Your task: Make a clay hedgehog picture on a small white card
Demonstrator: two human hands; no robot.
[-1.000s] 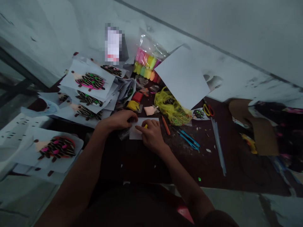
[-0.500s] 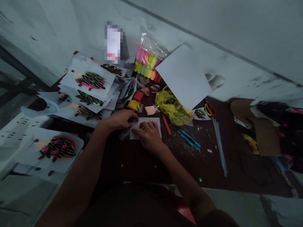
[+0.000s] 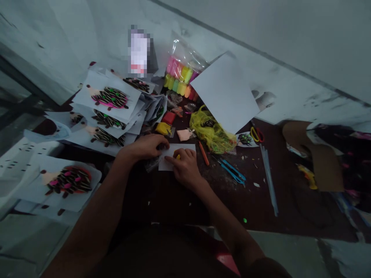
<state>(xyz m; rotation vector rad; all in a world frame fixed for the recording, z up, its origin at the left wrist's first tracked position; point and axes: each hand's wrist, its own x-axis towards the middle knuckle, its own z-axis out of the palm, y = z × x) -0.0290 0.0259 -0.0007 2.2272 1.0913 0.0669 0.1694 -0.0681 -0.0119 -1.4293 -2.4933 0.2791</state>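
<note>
A small white paper (image 3: 188,147) lies on the dark table. My left hand (image 3: 152,146) rests at its left edge with bent fingers; whatever is under the fingertips is hidden. My right hand (image 3: 184,164) is over the paper's lower right, index finger stretched onto the sheet, the other fingers curled round something small and yellow (image 3: 177,157). An orange stick-like tool (image 3: 203,153) lies right of the paper, and a blue cutter (image 3: 233,171) beyond it. Pale pink clay (image 3: 184,134), yellow clay (image 3: 164,128) and red clay (image 3: 169,117) sit just behind the paper.
Stacked hedgehog pictures (image 3: 111,98) stand at the left. Behind are a clear bag of coloured clay (image 3: 181,75), a yellow plastic bag (image 3: 213,133) and a large white sheet (image 3: 226,92). Scissors (image 3: 257,134), clear sticks (image 3: 269,179) and brown cardboard (image 3: 327,166) are at the right.
My right hand has shifted slightly, its index finger now stretched out more, and the yellow thing shows between its fingers. My left hand has hardly moved.
</note>
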